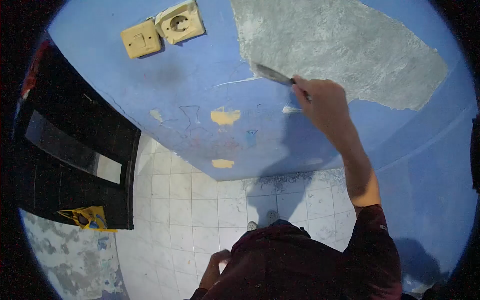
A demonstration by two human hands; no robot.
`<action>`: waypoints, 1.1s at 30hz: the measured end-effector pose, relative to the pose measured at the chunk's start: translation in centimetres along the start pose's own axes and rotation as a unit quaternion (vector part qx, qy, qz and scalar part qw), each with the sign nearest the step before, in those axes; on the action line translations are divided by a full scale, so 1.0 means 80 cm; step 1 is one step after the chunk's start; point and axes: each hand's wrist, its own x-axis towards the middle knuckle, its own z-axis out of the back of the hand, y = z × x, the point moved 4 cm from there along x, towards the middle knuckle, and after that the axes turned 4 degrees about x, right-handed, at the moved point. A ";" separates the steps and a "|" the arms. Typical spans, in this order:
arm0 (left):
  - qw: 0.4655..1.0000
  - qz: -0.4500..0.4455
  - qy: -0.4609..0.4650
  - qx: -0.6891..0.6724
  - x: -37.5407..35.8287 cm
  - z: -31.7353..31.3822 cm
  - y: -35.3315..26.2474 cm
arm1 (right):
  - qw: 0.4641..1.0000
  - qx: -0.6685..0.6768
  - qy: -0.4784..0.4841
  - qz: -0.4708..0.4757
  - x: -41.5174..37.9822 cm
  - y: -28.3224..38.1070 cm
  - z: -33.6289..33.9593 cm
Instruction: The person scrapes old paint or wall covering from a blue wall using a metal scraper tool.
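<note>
My right hand (322,102) is wrapped round the handle of a metal scraper (272,74). The scraper's blade lies at the lower left edge of a large bare grey patch (330,50) on the blue wall (200,90). A thin pale scratch runs left from the blade. Low at my left side, beside my dark shirt, is my left hand (218,261), with its fingers bent; what they hold, if anything, is hidden.
A yellowed switch (141,39) and socket (181,23) are on the wall at upper left. Dark furniture (75,145) with a yellow bag (90,218) stands left. Flakes litter the white tiled floor (195,212) along the wall.
</note>
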 end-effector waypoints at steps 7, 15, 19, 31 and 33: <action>0.968 -0.134 -0.204 0.065 -0.025 -0.022 -0.050 | 0.999 -0.007 -0.043 -0.022 -0.005 0.014 -0.011; 0.801 -0.252 -0.186 0.510 0.034 -0.018 0.001 | 0.990 0.004 -0.139 0.031 -0.012 0.006 -0.020; 0.810 -0.202 -0.160 0.526 -0.030 -0.006 -0.059 | 0.978 -0.045 -0.194 0.056 -0.007 -0.001 -0.005; 0.960 -0.155 -0.186 0.141 -0.017 -0.002 -0.030 | 0.979 0.034 -0.194 0.041 -0.002 0.002 -0.002; 0.953 -0.159 -0.178 0.184 -0.005 -0.006 -0.008 | 0.979 0.045 -0.197 0.043 -0.008 0.000 -0.009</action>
